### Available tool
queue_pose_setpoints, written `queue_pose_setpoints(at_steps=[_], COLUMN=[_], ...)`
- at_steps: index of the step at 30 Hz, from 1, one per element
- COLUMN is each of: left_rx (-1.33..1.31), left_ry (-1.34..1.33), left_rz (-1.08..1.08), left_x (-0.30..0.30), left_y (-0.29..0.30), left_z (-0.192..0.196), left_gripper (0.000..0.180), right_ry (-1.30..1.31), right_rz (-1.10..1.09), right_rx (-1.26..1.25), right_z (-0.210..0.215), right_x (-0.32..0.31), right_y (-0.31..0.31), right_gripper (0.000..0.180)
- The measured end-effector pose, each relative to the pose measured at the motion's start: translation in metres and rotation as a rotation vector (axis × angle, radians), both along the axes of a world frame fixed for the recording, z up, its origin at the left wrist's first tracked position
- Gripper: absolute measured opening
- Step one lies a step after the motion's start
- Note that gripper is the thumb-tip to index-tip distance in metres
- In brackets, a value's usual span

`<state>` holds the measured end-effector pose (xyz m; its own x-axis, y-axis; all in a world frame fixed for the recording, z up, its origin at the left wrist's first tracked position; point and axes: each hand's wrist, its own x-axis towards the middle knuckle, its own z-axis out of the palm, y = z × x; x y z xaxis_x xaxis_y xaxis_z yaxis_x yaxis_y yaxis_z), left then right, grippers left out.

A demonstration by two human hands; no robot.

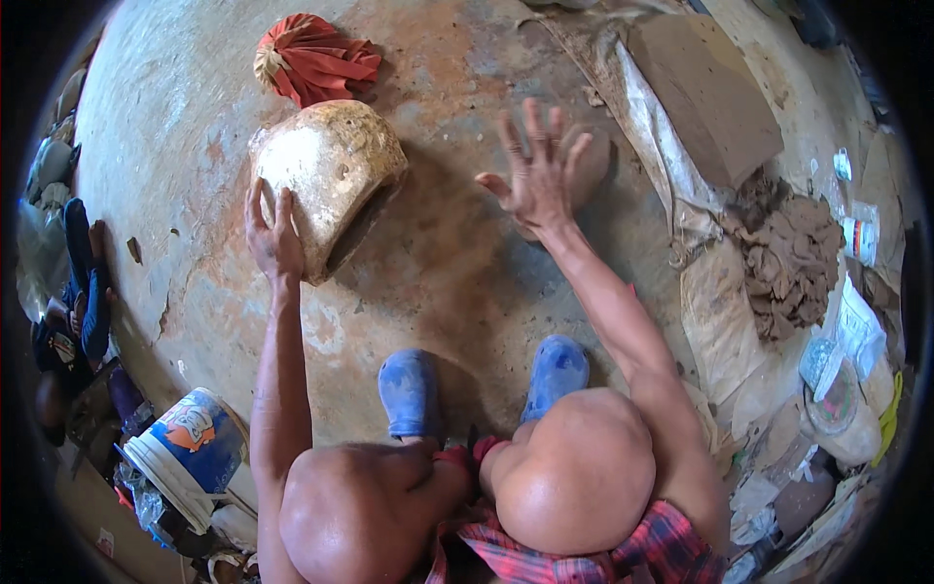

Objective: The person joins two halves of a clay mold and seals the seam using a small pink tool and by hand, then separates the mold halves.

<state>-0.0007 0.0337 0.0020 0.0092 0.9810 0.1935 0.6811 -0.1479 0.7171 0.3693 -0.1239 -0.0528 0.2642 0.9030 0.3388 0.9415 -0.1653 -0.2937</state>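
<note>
My left hand (272, 234) grips the near left side of a pale, rounded hollow form (341, 161), with a rough, stained surface. The form leans on the floor, its dark opening turned toward the lower right. My right hand (538, 180) is open, fingers spread, held over a smooth, rounded grey-brown thing (591, 165). The hand partly covers that thing, and I cannot tell whether they touch. Just beyond the hollow form lies a bunched red cloth (316, 60) with a pale, gathered end.
On the right, a heap of wet brown clay (793, 258) lies near a flat brown slab (710, 92) and crumpled sheeting (666, 136). A blue-and-white bucket (195, 448) is at lower left. Another person's arm (88, 282) shows at the left edge. My blue shoes (409, 392) are on the concrete floor.
</note>
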Motion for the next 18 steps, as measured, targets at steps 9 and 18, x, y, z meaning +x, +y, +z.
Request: queue_pose_setpoints(at_steps=[9, 18], left_rx=[-0.009, 0.297], left_ry=[-0.006, 0.573], left_rz=[0.007, -0.106], left_x=[0.029, -0.018], left_y=[-0.011, 0.010], left_z=[0.004, -0.020], left_gripper=[0.061, 0.062], right_ry=[-0.037, 0.012], right_rz=[0.044, -0.160], right_rx=[-0.120, -0.157], right_z=[-0.001, 0.064], right_x=[0.012, 0.067], right_y=[-0.021, -0.004], right_gripper=[0.100, 0.039])
